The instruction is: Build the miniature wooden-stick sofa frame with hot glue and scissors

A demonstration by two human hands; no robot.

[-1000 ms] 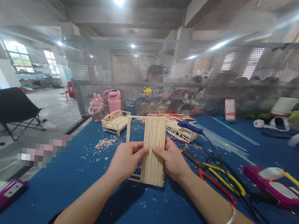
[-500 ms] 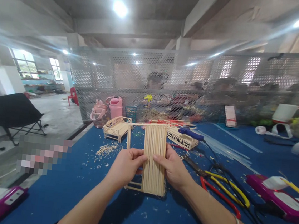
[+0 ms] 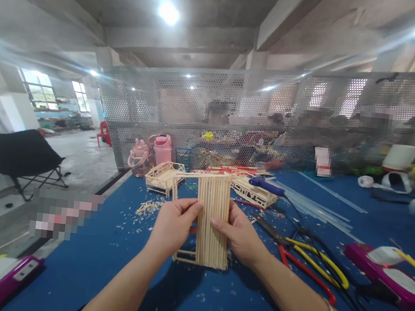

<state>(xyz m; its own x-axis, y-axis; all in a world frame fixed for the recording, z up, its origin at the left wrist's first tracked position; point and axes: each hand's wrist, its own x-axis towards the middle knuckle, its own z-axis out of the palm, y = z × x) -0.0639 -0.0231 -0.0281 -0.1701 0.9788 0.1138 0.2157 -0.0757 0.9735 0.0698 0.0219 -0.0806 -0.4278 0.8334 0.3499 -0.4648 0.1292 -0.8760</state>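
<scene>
Holding the stick panel (image 3: 212, 221) upright over the blue table (image 3: 105, 263), we pinch it from both sides: left hand (image 3: 171, 226) fingers clamped on its near edge, right hand (image 3: 238, 234) fingers closed behind, thumb across the front. Since a second ago we have tilted it slightly leftward and shifted the left thumb higher, which looks like checking alignment. The panel is pale round sticks packed side by side, with an open thin frame on its left. Wood chips (image 3: 147, 207) lie scattered beyond; red-handled pliers (image 3: 306, 271) rest at right
</scene>
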